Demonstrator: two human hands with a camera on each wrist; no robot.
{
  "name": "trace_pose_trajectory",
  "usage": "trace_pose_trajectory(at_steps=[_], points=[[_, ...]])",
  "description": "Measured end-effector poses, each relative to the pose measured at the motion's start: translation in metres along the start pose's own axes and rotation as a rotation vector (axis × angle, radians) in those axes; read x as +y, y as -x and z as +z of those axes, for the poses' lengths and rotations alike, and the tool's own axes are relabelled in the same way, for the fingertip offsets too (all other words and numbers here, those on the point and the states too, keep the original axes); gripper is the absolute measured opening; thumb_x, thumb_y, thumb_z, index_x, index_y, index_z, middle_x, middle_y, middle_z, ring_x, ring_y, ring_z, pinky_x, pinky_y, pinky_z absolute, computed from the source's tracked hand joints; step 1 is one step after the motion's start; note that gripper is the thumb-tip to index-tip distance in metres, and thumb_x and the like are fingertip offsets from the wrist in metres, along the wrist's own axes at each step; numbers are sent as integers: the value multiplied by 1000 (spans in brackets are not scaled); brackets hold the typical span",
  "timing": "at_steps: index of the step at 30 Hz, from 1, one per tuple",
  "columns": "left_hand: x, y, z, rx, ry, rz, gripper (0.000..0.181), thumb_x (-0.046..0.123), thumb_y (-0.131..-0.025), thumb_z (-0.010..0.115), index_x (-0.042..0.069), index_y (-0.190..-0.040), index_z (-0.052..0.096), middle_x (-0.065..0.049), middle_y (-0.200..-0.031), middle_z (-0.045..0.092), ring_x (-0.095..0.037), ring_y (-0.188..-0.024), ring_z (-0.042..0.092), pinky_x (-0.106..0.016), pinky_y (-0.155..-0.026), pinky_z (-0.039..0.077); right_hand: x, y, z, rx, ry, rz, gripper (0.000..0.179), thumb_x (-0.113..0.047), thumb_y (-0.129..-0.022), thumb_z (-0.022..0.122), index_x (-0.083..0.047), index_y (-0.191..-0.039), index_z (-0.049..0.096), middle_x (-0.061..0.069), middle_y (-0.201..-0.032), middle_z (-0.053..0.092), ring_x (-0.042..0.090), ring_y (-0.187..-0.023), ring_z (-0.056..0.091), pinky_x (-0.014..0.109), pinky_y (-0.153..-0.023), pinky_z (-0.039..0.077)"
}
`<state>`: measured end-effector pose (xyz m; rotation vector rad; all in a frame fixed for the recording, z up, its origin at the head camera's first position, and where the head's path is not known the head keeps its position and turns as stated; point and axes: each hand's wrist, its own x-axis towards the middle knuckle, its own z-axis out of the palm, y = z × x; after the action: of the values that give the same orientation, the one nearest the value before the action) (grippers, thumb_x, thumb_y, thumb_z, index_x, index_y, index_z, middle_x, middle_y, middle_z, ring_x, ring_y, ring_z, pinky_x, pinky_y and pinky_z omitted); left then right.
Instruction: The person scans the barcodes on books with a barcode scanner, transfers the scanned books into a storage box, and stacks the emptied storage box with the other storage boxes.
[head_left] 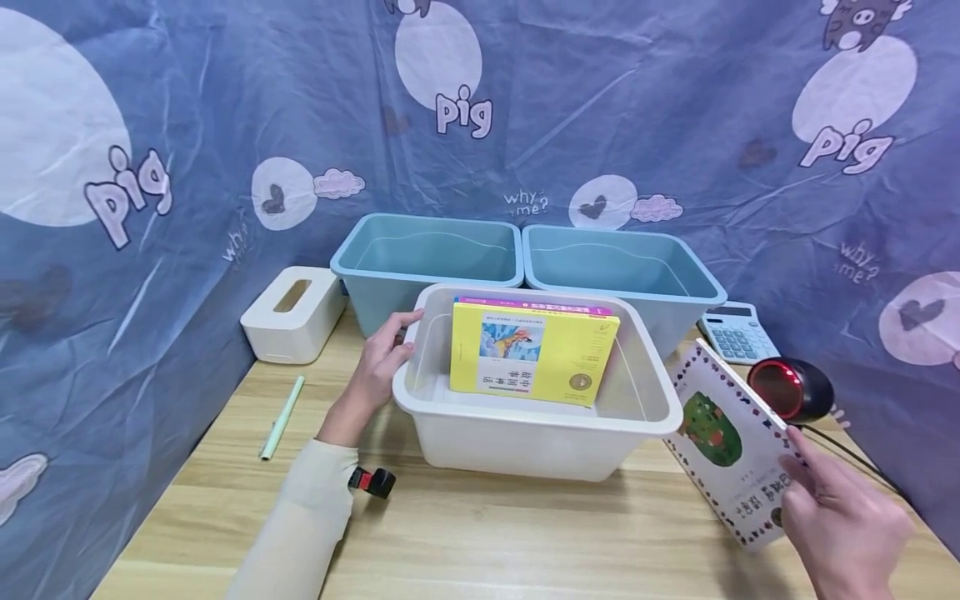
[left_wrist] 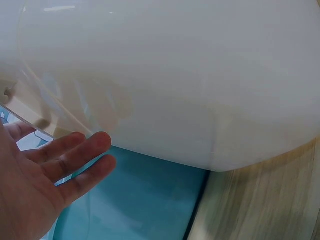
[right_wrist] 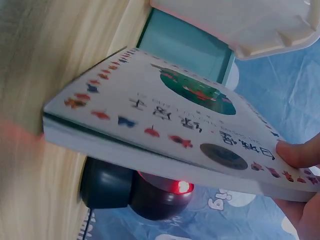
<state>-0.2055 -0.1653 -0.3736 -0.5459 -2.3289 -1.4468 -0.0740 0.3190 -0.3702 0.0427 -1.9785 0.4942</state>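
My right hand [head_left: 843,508] pinches a white picture book [head_left: 723,450] by one edge, thumb on its cover. The cover has a green oval picture and a border of small figures, and it is held tilted to the right of the white bin. In the right wrist view the book [right_wrist: 165,115] shows its cover and thick page edge. At the white bin's [head_left: 517,442] left rim rests my left hand [head_left: 378,362]; its fingers [left_wrist: 82,155] look loosely extended against the wall in the left wrist view. A yellow book [head_left: 555,358] stands inside the bin, with a purple-edged book [head_left: 525,305] behind it.
Two blue bins [head_left: 435,287] stand behind the white one. A white tissue box [head_left: 292,329] and a green pen [head_left: 282,417] are at left. A calculator [head_left: 737,335] and a black scanner-like device with a red light [head_left: 802,390], its cable trailing, lie at right.
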Motion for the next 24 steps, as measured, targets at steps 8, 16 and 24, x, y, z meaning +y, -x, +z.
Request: trace_pose_trajectory(at_steps=[8,16,24], points=[[0,-2,2,-2,7,1,53,17,-92,41,3,-142,50,-21,-131,59,-36,-102,60,-42,-84,53,-13,-43,-10,92,-154,34,34,4,-81,55,-2,-109,74,-42,-106,56,-31,-89,50,-7,-76,33],[-1,-3,1,-4,6,-13,54,18,-92,41,5,-144,50,-20,-134,58,-38,-106,60,-46,-87,53,-50,-112,-16,-34,-293,0,51,11,-87,54,-15,-127,68,-32,-118,63,-24,-94,57,-2,-76,41],[-2,-1,1,4,-1,-7,54,18,-91,42,5,-143,51,-20,-132,59,-35,-103,60,-42,-84,53,-105,-166,45,251,-413,-176,17,5,-76,70,0,-90,79,30,-86,72,-25,-80,56,-3,-72,37]])
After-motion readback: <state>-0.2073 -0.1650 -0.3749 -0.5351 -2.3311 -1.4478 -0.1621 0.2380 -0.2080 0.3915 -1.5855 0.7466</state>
